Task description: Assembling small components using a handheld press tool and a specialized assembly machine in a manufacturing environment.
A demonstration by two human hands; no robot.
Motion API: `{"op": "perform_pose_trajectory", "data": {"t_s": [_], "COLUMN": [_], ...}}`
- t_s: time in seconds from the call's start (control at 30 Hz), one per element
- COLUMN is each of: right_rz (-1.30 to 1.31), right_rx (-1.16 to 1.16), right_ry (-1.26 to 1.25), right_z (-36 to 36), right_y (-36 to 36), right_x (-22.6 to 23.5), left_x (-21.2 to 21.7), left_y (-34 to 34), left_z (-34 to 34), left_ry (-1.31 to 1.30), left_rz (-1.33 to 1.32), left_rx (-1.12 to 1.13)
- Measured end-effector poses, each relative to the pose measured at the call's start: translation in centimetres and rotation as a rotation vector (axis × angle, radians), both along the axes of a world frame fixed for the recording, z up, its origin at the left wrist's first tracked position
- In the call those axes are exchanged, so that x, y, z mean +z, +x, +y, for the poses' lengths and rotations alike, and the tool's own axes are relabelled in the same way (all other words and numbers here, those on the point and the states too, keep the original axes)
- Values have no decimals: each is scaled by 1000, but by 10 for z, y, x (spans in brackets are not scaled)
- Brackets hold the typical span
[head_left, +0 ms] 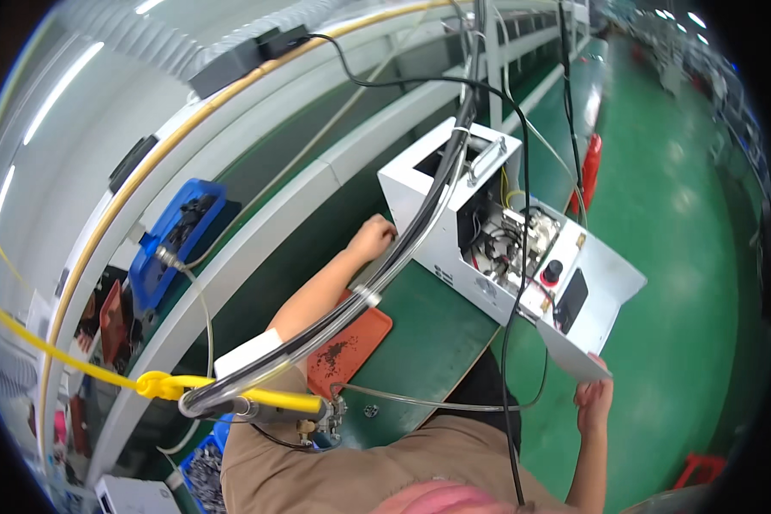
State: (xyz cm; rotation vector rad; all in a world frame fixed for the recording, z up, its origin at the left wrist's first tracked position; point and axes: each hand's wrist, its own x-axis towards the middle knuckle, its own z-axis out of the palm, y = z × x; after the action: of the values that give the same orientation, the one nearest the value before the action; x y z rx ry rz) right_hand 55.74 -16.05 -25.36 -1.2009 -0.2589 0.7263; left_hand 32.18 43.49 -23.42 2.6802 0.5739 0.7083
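Note:
A white metal machine housing (428,227) stands tilted in view on the green bench, a carry handle on its top. Through its open side show metal fittings, tubes and wires (522,236). A white folded panel (604,300) extends from its right end, beside a black knob with a red base (550,274). My right hand (593,398) has its fingers closed on the panel's lower corner. My left hand (373,240) is by the housing's left face, fingers curled in; the fingertips lie close to the cables, and what they hold, if anything, is hidden.
An orange-red tray (373,321) with small dark pieces lies under my left forearm. Bundled cables (385,265) and a yellow hose (68,360) hang across the view. A blue bin (150,287) of black parts sits at left. A green floor (685,257) runs along the right.

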Motion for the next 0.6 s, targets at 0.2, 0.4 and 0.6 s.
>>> {"op": "perform_pose_trajectory", "data": {"t_s": [0.2,0.4,0.6], "right_rz": [-577,-1019,-1901], "right_rx": [50,-89,248], "right_ry": [-589,-60,568], "right_z": [-18,31,240], "right_y": [41,51,-87], "right_x": [32,222,415], "left_x": [10,-1,-8], "left_y": [-12,-20,-111], "left_z": [34,44,27], "left_ry": [-78,-124,-282], "left_rz": [192,195,77], "left_rx": [67,120,260]}}
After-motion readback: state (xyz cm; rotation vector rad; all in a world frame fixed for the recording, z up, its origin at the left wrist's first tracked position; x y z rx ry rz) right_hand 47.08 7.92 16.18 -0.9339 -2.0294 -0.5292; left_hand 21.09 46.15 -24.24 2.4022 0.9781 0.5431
